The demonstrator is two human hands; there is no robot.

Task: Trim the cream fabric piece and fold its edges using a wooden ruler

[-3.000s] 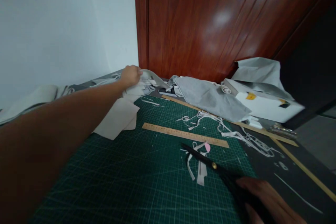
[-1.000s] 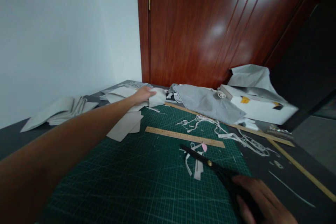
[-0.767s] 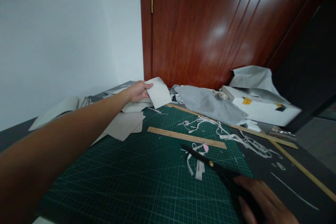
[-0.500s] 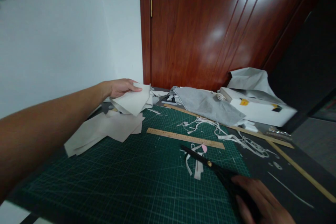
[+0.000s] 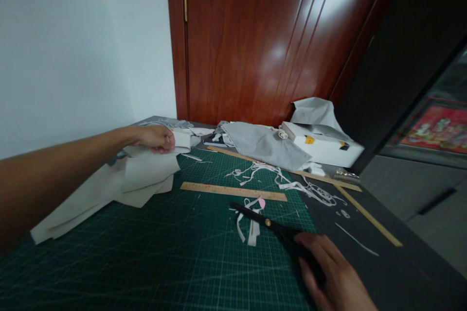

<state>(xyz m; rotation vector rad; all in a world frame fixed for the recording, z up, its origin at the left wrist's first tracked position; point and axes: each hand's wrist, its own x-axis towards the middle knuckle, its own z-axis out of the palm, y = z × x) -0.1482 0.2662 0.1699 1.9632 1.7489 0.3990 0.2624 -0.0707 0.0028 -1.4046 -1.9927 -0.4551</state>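
My left hand (image 5: pixel 155 138) is closed over the pile of pale fabric pieces at the left, its fingers curled at a piece whose lower part hangs over the others. What exactly the fingertips grip is hard to make out. Below it, flat off-white fabric pieces (image 5: pixel 87 197) overlap on the green cutting mat (image 5: pixel 204 262). My right hand (image 5: pixel 330 267) is wrapped round the handles of black scissors (image 5: pixel 268 222) at the lower right. The scissors' blades are together and lie over small white scraps (image 5: pixel 253 233) and a pink piece (image 5: pixel 261 203).
A short wooden ruler (image 5: pixel 233 191) lies across the mat. Behind it are white cords (image 5: pixel 270 167), grey fabric (image 5: pixel 262 143), a long wooden ruler (image 5: pixel 251 158) and a white box (image 5: pixel 324 148). Another wooden strip (image 5: pixel 370 216) lies at the right.
The view has turned to the right. My left hand has come down toward the pile, and the fabric piece it held up now lies lower. The scissors remain in my right hand.
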